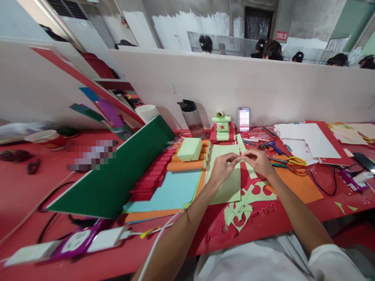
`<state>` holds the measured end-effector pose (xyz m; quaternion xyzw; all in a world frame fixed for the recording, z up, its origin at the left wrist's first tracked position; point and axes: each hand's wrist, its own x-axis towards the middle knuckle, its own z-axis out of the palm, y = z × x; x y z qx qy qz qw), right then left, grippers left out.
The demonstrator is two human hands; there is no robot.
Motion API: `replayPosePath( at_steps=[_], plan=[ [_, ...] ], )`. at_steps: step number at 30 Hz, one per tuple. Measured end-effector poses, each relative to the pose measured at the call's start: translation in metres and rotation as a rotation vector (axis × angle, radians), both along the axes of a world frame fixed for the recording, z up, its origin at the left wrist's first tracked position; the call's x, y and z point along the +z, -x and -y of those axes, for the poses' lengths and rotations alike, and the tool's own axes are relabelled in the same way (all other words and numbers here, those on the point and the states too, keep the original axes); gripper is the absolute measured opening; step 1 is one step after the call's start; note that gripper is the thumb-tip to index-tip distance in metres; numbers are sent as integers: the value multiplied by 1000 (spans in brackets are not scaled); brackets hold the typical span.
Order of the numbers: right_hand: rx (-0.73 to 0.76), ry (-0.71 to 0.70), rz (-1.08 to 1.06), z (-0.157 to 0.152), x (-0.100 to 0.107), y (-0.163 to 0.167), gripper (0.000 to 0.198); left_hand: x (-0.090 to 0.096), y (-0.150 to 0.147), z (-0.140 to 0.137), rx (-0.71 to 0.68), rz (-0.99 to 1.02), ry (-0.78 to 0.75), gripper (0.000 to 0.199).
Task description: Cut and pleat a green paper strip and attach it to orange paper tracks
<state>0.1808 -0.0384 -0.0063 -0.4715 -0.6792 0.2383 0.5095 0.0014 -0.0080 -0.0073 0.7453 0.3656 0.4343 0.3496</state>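
Meeting at the fingertips, the left hand [224,166] and right hand [259,160] each form a pinched-closed grip; what they hold, if anything, I cannot tell. The green sheet [227,192] beneath, midway between the counter's [348,198] near and far edges, looks light, easily creased, best taken by a corner.

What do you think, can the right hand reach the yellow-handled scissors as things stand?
Probably yes: the scissors lie close beside the right hand, with nothing seen between, though it is pinching beside the left hand.
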Motion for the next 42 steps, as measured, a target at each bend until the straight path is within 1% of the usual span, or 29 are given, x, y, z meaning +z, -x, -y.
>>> replayPosePath(
  at_steps=[5,8,12,14,16,18,20,24,27,30,32,36,42],
  plan=[
    [-20,7,30,-2,-6,4,6,-11,-2,-2,19,-140,-140,20],
    [-49,6,45,-3,-11,5,6,-13,-4,-1,6,-195,-167,21],
    [-68,51,28,-6,-14,3,5,-10,-7,2,-36,-175,-110,26],
    [-34,83,-15,-7,-14,1,6,-11,-6,1,-37,-138,-74,26],
    [16,110,-64,-7,-13,0,10,-12,-5,-1,-28,-99,-52,27],
    [58,128,-95,-7,-12,-1,15,-13,-3,-4,-17,-80,-48,28],
    [74,122,-109,-7,-11,-1,15,-14,-3,-6,-12,-77,-52,28],
    [37,87,-118,-6,-8,-1,9,-11,-3,-6,-46,-15,1,30],
    [-9,76,-128,-5,-6,-2,9,-8,-3,-5,-78,55,86,34],
    [-26,62,-131,-5,-6,-3,10,-7,-3,-5,-91,98,137,36],
    [-1,76,-149,-6,-7,-4,12,-7,-3,-6,-80,123,142,35],
    [95,144,-197,-6,-7,-4,24,-7,-2,-6,-29,173,130,32],
    [2,89,-156,-5,-5,-4,22,-5,-3,-5,-36,185,125,33]
  ],
)
